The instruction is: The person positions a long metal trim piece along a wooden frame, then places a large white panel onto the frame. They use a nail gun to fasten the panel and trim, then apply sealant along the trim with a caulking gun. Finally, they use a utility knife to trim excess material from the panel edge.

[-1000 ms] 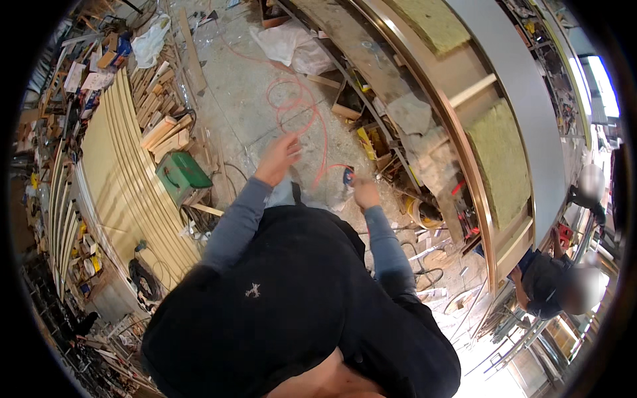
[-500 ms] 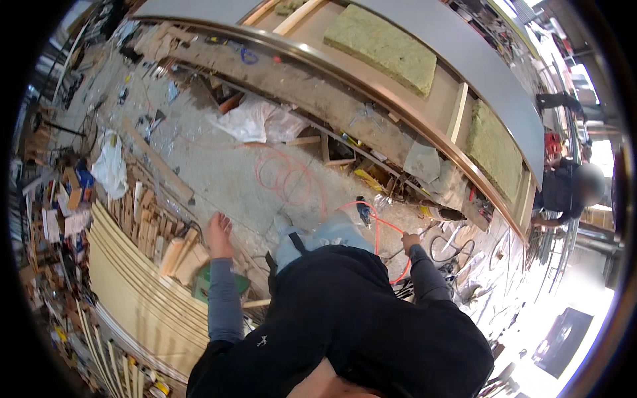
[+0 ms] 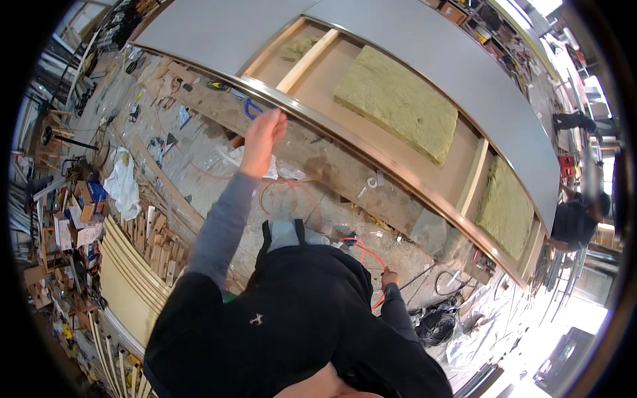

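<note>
My left hand (image 3: 264, 140) is stretched forward, close to the metal-edged near rim of a long framed panel (image 3: 434, 199); its fingers look loosely extended, holding nothing, and I cannot tell if they touch the rim. Down at my right side, my right hand (image 3: 390, 276) is closed around a thin orange hose (image 3: 367, 250). More of that hose lies coiled on the floor ahead of my legs. Inside the panel, wooden crosspieces (image 3: 308, 60) separate slabs of yellow-green insulation (image 3: 398, 103). A grey sheet (image 3: 424, 50) covers its far side.
Beneath the panel runs a dusty beam (image 3: 318, 162) with a blue clamp-like item (image 3: 252, 108) near its left end. Stacked pale boards (image 3: 129, 272) and wood offcuts (image 3: 158, 245) stand at left. Black cable (image 3: 436, 326) lies at right. Another person (image 3: 577, 219) is beyond the panel's right end.
My left hand has risen forward from beside the wood offcuts to the panel's near edge. I am closer to the panel. My right hand still grips the hose.
</note>
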Demonstrator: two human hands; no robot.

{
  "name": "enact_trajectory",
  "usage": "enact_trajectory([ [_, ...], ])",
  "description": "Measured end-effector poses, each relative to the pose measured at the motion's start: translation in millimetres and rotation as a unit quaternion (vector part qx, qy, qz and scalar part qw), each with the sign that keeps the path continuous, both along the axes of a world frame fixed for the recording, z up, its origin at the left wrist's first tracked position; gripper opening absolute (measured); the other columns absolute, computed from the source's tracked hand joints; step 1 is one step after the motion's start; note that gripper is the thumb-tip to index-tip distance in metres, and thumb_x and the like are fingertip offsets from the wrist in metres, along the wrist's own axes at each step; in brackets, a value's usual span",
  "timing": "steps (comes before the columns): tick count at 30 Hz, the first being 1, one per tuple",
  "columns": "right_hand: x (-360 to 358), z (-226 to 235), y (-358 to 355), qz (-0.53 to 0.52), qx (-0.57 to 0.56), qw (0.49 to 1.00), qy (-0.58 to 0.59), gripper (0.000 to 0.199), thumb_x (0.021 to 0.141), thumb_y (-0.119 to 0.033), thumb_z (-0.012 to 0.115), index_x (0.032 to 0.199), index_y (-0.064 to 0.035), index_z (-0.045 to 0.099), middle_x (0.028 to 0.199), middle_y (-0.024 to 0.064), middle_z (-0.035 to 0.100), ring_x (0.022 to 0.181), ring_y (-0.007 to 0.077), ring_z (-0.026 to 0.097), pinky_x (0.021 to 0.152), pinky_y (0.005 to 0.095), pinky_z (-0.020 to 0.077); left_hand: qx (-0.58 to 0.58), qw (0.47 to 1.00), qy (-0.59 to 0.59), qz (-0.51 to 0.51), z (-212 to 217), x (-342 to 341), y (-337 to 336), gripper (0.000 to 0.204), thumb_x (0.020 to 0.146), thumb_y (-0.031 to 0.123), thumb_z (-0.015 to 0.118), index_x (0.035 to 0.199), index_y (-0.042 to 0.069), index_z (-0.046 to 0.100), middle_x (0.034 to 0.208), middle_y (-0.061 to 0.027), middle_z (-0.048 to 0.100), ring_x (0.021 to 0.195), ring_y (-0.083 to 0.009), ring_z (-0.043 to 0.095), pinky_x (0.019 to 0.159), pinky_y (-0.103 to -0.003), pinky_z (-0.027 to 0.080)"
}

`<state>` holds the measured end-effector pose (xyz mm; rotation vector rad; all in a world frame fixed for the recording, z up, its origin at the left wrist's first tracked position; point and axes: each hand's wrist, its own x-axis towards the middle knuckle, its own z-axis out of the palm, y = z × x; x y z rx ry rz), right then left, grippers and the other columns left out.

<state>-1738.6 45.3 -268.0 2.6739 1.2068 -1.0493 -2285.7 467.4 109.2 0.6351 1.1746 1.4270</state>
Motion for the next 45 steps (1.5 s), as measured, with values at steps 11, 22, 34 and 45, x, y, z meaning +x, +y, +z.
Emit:
enact_trajectory([
  [11,-137.7,79.1,11.5,0.031,-0.05,0.993,-0.1,0.029,0.097,-0.018,0.05,0.08,-0.0064,0.07,0.073,0.0136,0.071,0.067,0.0297,0.071,0.059,0.0462,0.0544,-0.019,0.997,-0.066,-0.039,-65.2,9.5,417.5,0.021,0.101,0.023,0.065,0.095,0.006,0.056,0.087,-0.0028,0.054,0.078,-0.015,0.054,0.07,-0.03,0.05],
  [22,-276.0,208.1,161.8,-0.2,0.029,0.979,0.038,0.038,0.095,-0.037,0.062,0.091,-0.0017,0.074,0.086,0.0197,0.073,0.076,0.0299,0.07,0.074,0.0444,0.0522,-0.153,0.951,-0.218,0.155,-130.1,49.7,563.2,0.044,0.099,0.04,0.069,0.113,0.0,0.057,0.094,-0.0072,0.061,0.073,-0.0212,0.058,0.059,-0.038,0.048],
  [34,-276.3,245.3,304.3,-0.405,0.012,0.906,0.123,0.021,0.099,-0.027,0.065,0.101,-0.006,0.069,0.078,0.0013,0.067,0.064,0.0116,0.062,0.052,0.0277,0.0457,-0.139,0.967,-0.122,0.173,-92.6,56.4,532.4,0.041,0.102,0.029,0.068,0.086,-0.008,0.056,0.081,-0.0074,0.06,0.074,-0.0151,0.051,0.068,-0.035,0.047],
  [45,-246.0,213.4,291.6,-0.37,-0.003,0.919,0.137,0.024,0.099,-0.028,0.068,0.108,-0.0058,0.068,0.08,0.0019,0.067,0.062,0.0116,0.06,0.051,0.026,0.0445,-0.099,0.97,-0.168,0.144,-112.4,50.4,530.2,0.033,0.101,0.025,0.07,0.088,-0.002,0.056,0.086,-0.0032,0.058,0.07,-0.0121,0.05,0.064,-0.033,0.047],
])
